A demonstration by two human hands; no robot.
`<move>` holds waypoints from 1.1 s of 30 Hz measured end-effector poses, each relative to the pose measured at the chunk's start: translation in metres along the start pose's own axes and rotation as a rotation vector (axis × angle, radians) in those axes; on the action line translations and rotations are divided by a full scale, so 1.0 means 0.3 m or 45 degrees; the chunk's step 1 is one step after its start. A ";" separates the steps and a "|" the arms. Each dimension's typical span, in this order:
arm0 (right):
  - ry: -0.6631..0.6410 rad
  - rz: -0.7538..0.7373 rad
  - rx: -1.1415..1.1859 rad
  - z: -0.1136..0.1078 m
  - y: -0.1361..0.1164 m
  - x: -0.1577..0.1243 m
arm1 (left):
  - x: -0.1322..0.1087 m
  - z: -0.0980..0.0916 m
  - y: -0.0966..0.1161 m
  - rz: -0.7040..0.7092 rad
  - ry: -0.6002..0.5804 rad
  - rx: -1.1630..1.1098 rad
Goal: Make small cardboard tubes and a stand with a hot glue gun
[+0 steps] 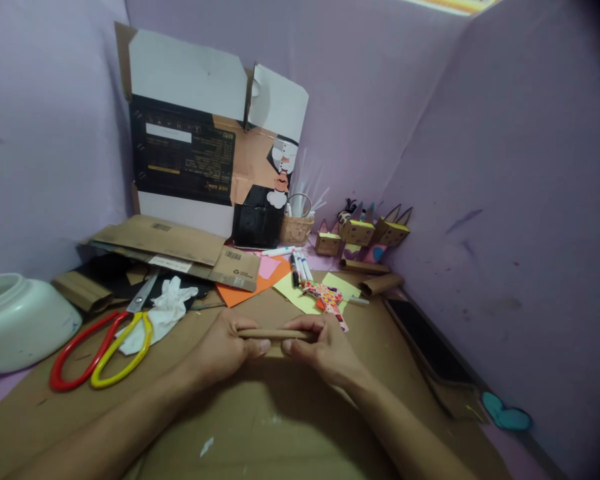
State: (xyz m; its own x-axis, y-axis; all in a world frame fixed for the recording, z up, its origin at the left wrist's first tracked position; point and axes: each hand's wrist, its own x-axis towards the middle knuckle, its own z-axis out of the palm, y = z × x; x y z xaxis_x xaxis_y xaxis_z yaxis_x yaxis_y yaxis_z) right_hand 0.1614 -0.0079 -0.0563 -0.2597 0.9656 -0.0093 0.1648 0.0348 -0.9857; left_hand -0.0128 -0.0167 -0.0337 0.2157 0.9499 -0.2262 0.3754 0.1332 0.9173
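Between my two hands is a small brown cardboard piece (275,334), seen nearly edge-on and held level above the cardboard-covered table (240,433). My left hand (225,347) pinches its left end, thumb below and fingers behind. At the other end my right hand (323,347) grips it the same way, the two thumbs close together. Part of the piece is hidden by the fingers. Left of my left hand lie large scissors (123,340) with one red and one yellow handle, beside a crumpled white tissue (173,303).
A white bowl (25,320) stands at the left. Behind are flat cardboard sheets (165,240), an unfolded box (185,153) against the wall, markers (301,265), coloured paper (290,287) and small cardboard animal figures (359,232). A dark phone-like slab (430,340) lies along the right wall.
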 end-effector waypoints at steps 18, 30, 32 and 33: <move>-0.248 0.119 0.330 -0.041 -0.044 0.007 | 0.036 -0.092 -0.038 -0.188 -0.357 -0.351; 0.309 -0.101 0.552 -0.122 -0.022 0.057 | 0.056 -0.178 -0.038 -0.050 -0.214 -0.609; 0.244 -0.055 0.464 -0.113 -0.018 0.050 | 0.052 -0.167 -0.029 -0.051 -0.163 -0.608; 0.215 -0.030 0.440 -0.105 -0.017 0.046 | 0.050 -0.160 -0.027 -0.035 -0.151 -0.602</move>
State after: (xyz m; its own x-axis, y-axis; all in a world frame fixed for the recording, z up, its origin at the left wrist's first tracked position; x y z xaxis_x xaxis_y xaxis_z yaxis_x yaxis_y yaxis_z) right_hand 0.1869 0.0132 -0.0462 -0.0943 0.9955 0.0136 -0.1770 -0.0033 -0.9842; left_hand -0.0558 0.0100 -0.0286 0.3227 0.9092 -0.2631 -0.0620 0.2977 0.9526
